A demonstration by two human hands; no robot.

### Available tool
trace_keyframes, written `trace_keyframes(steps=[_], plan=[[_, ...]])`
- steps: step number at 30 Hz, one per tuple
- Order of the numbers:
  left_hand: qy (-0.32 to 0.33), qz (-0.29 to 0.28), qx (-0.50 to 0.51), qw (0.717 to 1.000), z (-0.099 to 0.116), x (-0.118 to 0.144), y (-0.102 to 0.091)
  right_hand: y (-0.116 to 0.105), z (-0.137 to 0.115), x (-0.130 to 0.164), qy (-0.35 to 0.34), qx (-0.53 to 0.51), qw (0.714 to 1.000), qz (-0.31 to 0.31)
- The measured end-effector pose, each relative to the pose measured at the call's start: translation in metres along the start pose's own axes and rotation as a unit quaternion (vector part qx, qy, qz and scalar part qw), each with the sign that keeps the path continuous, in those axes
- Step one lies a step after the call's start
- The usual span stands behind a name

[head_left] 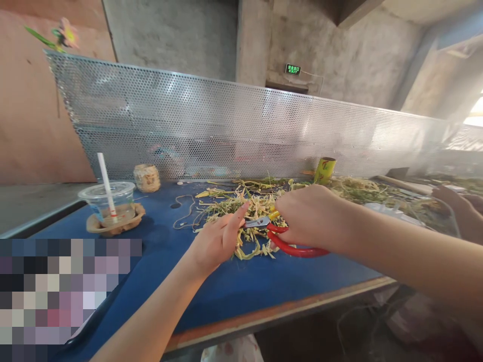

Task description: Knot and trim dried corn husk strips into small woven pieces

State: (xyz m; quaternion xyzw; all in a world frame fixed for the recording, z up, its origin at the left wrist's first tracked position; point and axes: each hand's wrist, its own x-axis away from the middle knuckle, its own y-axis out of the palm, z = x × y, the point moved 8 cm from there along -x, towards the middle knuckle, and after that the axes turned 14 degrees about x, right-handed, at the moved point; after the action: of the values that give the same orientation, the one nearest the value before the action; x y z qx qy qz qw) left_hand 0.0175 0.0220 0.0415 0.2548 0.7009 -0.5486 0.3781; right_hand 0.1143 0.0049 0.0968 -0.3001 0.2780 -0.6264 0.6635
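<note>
1. My right hand (pixel 311 216) wraps the red-handled scissors (pixel 289 240), hiding most of the grip; blades point left over the plant scraps (pixel 245 206)
2. My left hand (pixel 218 239) pinches sth by the blade tips, can't tell what
3. Bottom-left of blue surface (pixel 234 286) is blurred out

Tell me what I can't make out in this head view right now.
- Scissors: the right hand covers the handles' top; blade tips are lost in plant scraps.
- What the left hand fingers pinch: too small.
- Lower left corner: pixelated.
- Co-worker's hand: blurred at right edge.
</note>
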Motion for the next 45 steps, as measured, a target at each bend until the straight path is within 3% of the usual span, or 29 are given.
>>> trace_keyframes(steps=[15, 25, 32, 39, 45], plan=[[0.031, -0.007, 0.01, 0.999, 0.009, -0.003, -0.001, 0.001, 0.001, 0.005, -0.002, -0.02, 1.0, -0.012], [-0.032, -0.016, 0.083, 0.996, -0.005, 0.004, 0.008, 0.003, -0.001, 0.009, -0.011, -0.013, 0.999, -0.032], [0.018, 0.018, 0.025, 0.999, 0.004, -0.001, -0.004, 0.001, 0.0, 0.011, -0.007, -0.014, 0.999, -0.041], [-0.044, -0.031, 0.094, 0.994, -0.005, 0.0, 0.003, -0.002, -0.006, 0.009, -0.011, -0.008, 0.999, -0.031], [-0.075, -0.035, 0.11, 0.99, -0.009, 0.003, 0.005, -0.003, -0.006, 0.011, 0.002, -0.01, 1.0, -0.025]])
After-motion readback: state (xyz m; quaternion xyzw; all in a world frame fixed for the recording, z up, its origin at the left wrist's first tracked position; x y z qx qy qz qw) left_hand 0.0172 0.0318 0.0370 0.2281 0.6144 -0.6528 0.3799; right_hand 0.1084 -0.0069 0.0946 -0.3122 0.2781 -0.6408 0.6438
